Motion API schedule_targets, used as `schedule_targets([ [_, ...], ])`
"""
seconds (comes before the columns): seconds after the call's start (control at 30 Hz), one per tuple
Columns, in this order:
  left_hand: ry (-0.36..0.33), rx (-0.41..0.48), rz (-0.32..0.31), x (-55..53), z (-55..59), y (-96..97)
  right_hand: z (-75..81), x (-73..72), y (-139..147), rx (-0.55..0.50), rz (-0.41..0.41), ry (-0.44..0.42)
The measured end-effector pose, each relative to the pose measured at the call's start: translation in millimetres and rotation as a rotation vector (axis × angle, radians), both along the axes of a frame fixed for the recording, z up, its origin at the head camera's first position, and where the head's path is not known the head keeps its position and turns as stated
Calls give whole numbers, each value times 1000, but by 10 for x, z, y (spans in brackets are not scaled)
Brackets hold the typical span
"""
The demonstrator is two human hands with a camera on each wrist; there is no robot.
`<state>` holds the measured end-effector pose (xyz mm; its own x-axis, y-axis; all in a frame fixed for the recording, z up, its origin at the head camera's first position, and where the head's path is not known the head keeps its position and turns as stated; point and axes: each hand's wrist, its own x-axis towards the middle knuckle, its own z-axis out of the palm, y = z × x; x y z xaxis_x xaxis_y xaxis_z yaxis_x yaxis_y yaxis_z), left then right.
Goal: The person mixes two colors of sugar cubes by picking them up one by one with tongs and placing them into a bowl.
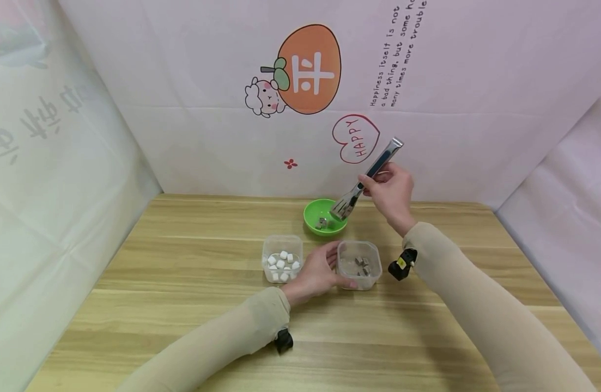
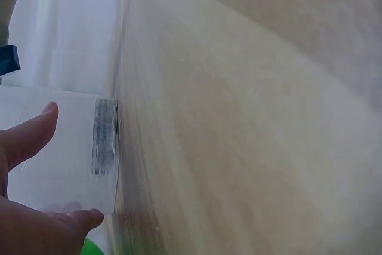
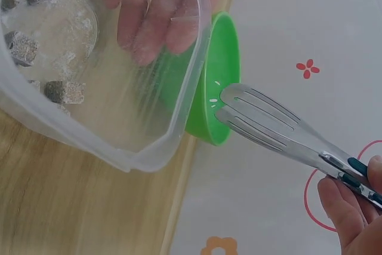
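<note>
Passable on the broad left stretch of the surface [image 1: 172, 261], and again to the right of the right sleeve [image 1: 452, 277]. Walled off at the rear by the printed backdrop [image 1: 207, 147], just behind the green bowl [image 1: 320, 208]. Plugged between the box of white cubes [image 1: 283, 243] and the box of dark cubes [image 1: 359, 249] by the left hand [image 1: 317, 275]. Barred over the bowl's right side by slanting tongs [image 1: 377, 164], gripped in the right hand [image 1: 394, 191].

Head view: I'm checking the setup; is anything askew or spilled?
The backdrop looks turned: its HAPPY heart reads sideways. No spill shows: white cubes lie in the left box, grey cubes in the right box and green bowl.
</note>
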<state>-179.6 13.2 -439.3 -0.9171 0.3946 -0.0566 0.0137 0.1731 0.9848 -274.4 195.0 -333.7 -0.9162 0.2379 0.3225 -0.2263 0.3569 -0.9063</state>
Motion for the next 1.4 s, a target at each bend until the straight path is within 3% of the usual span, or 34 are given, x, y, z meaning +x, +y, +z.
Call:
schedule_targets([
  [0.23, -4, 10, -5, 2, 2, 2, 65, 115, 79, 12, 21, 10],
  [0.6, -5, -3, 8, 5, 9, 7, 163, 535, 263, -25, 148, 121],
  [0.77, -14, 1, 6, 8, 14, 12, 186, 741, 324, 5, 163, 135],
  [0.97, -18, 3, 7, 3, 2, 14, 113, 878, 391, 85, 176, 144],
  [1.23, -16, 6, 0, 12, 8, 10, -44, 964, 364, 220, 140, 169],
  [1.4, -11, 11, -2, 12, 19, 4, -144, 991, 320, 280, 173, 208],
])
